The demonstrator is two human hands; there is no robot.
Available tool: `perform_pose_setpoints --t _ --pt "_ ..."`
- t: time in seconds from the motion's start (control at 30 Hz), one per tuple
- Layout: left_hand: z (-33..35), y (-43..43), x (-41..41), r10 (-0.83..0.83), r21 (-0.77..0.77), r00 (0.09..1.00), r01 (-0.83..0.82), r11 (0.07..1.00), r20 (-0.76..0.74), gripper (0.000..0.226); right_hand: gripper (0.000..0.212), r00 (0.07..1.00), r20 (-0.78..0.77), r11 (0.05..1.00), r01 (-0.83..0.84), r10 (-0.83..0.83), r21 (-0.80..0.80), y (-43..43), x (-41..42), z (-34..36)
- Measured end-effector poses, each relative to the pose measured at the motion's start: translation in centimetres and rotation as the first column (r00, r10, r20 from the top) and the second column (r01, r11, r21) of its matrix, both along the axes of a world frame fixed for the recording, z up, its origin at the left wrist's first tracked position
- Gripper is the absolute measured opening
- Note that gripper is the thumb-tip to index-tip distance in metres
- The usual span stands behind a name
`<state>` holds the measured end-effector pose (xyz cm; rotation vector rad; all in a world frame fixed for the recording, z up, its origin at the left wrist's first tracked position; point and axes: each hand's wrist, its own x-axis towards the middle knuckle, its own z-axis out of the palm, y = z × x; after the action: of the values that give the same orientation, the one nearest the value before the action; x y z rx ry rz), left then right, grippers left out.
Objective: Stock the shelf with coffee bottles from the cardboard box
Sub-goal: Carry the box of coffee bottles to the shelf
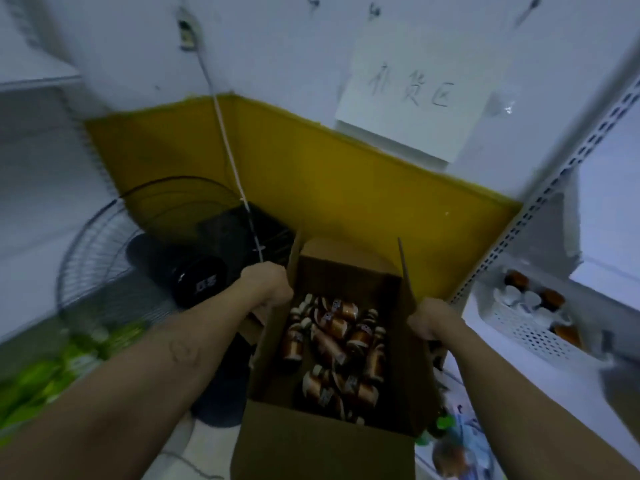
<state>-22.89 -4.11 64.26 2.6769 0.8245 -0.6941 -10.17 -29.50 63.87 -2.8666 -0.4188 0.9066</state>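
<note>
The left hand (268, 284) and the right hand (427, 320) each grip one side edge of the open cardboard box (322, 441); coffee bottles (332, 344) lie loose inside.

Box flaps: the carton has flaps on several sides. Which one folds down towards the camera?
The near flap hangs outward and down towards the camera. The left flap and right flap stand upright, gripped by the left hand and right hand.

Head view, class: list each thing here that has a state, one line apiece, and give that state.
Cardboard box: open, flaps up.
Coffee bottles: lying jumbled inside the box.
Left hand: gripping the box's left flap.
Right hand: gripping the right flap.
White basket: on the shelf, holding bottles.
</note>
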Motion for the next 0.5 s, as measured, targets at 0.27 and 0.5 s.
perform_pose_setpoints --t 0.27,0.5 --pt "-3.2 -0.9 -16.5 0.197 -0.1 0.968 -0.214 0.972 -0.153 0.029 0.027 0.946 -0.191 0.955 -0.282 0.261 -0.092 2.2 -10.0 -2.9" --pt "-7.3 -2.4 -37.4 0.506 -0.209 0.801 -0.58 0.787 -0.32 0.03 0.019 0.824 -0.312 0.847 -0.523 0.473 -0.098 7.6 -23.2 -6.8"
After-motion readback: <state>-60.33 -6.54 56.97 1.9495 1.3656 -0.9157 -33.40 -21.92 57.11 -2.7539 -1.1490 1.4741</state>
